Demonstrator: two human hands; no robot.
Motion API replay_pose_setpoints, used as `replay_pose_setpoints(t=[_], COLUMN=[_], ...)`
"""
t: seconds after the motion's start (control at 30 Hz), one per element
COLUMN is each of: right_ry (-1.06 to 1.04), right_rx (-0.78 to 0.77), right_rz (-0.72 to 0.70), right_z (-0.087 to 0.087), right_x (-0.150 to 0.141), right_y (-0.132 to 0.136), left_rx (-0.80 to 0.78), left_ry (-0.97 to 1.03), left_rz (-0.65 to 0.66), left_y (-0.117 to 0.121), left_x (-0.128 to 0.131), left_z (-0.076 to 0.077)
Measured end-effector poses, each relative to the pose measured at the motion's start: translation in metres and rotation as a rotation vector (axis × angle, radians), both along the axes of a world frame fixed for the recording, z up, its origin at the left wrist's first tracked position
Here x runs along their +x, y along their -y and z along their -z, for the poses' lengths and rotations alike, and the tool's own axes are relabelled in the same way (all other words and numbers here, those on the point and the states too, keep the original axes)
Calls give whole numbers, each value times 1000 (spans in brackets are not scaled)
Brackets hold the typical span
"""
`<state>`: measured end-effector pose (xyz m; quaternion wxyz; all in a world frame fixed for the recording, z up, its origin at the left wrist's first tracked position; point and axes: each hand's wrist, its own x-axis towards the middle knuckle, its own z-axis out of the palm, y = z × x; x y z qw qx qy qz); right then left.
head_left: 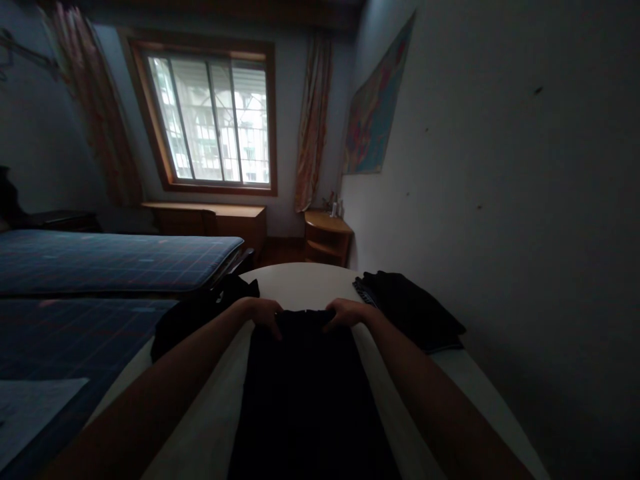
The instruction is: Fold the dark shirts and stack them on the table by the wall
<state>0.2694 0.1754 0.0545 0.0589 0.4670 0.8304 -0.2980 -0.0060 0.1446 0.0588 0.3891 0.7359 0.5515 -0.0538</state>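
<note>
Black trousers [307, 393] lie lengthwise on a round white table [305, 277], the waistband at the far end and the lower part running out of view toward me. The left corner of the waistband is pinched in my left hand [265, 315]. At the right corner, my right hand [347, 313] grips the same edge, thumb on top. Dark cloth hides the finer details. Close by on the right lies a stack of folded dark clothes [410, 310]. Behind my left forearm is a crumpled black garment [195, 317] at the table's edge.
To the left are blue plaid mattresses [110, 260], with a white sheet [40, 407] on the nearer one. A wall [525, 267] borders the table's right side. Past the table stand a corner shelf [327, 223] and a wooden desk [225, 212] under the window [215, 120].
</note>
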Motion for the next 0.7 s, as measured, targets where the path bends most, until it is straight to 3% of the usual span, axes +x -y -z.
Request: replay_pose_setpoints(t=[0.17, 0.3, 0.53, 0.7], right_ry=[-6, -64, -184, -226], right_rx=[18, 141, 431, 512], right_rz=[-32, -9, 93, 87], right_z=[-3, -7, -35, -54], right_x=[3, 6, 22, 28], right_y=[-4, -7, -9, 11], left_rx=[63, 197, 579, 686], left_ry=[22, 50, 71, 63], left_rz=[40, 27, -29, 3], left_y=[3, 1, -4, 10], left_x=[-1, 1, 10, 12], left_z=[-10, -17, -36, -55])
